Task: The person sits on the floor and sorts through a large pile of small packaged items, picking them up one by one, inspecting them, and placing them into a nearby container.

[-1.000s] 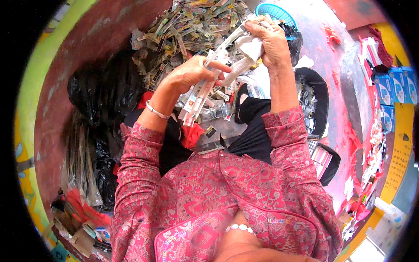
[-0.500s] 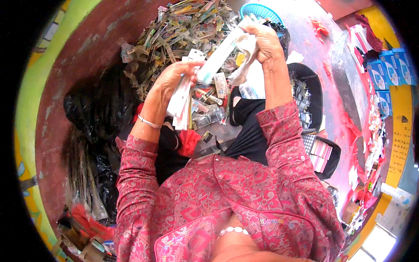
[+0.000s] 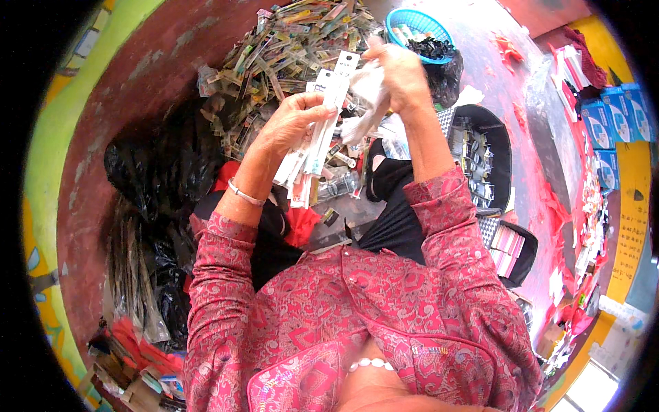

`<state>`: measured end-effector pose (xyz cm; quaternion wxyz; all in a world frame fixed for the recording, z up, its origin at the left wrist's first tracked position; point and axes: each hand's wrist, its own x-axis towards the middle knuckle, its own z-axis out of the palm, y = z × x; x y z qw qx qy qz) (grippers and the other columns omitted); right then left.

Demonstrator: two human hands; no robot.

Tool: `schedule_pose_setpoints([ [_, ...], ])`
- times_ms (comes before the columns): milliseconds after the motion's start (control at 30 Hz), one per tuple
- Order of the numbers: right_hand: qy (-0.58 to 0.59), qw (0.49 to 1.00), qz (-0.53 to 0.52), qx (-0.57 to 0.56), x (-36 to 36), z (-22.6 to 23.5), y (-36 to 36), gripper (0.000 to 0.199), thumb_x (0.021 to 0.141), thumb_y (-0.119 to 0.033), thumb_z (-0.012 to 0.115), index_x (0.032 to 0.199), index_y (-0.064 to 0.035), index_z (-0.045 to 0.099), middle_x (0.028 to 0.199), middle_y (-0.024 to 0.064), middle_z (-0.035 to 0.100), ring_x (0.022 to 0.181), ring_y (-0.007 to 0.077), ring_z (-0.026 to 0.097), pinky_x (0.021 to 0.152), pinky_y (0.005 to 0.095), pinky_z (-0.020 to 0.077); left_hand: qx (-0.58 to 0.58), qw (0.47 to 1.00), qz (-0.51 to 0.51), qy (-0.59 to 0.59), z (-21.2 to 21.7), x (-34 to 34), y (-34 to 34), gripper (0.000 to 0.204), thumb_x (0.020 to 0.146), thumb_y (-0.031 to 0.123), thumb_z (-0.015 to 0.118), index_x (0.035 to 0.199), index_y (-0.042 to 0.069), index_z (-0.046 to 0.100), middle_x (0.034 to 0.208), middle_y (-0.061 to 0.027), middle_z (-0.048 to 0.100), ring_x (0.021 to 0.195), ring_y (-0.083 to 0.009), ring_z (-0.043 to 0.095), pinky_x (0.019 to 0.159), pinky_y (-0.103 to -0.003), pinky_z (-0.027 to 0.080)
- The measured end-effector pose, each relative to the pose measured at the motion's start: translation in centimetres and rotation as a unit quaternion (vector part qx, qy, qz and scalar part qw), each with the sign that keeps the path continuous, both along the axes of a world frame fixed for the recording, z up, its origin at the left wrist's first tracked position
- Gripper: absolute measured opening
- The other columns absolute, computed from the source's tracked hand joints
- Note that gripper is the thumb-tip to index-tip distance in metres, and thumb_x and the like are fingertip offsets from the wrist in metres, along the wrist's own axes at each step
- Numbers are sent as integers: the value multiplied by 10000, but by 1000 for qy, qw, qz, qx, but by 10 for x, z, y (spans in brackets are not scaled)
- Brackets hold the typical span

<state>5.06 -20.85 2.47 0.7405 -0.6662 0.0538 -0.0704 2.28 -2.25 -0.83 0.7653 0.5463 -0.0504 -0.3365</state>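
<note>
The left hand is closed around a bunch of long narrow white packets, held upright in front of the chest, while the right hand pinches a crumpled bit of clear wrapping just beside the top of that bunch. Beyond the hands a big heap of the same sort of packets lies on the red floor, and it looks barely dented. A blue basket sits further off, and a black tray to the right holds some small items. By my reckoning, most of the sorting is still ahead
</note>
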Motion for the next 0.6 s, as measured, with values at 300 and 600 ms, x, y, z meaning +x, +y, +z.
schedule_pose_setpoints([
  [300,-261,892,91,-359,-21,5,32,205,658,-50,505,857,-65,553,816,110,539,748,277,553,666,345,448,-2,1000,-22,-23,2,-2,1,495,673,104,672,1119,-20,498,867,-8,574,788,-69,531,685,-208,428],
  [600,-157,953,-131,-225,27,-22,-39,188,646,25,544,821,-27,590,752,80,598,647,167,576,625,275,458,-32,998,30,-35,15,-3,3,424,753,130,594,1155,35,498,769,21,556,641,-29,476,578,-155,381],
])
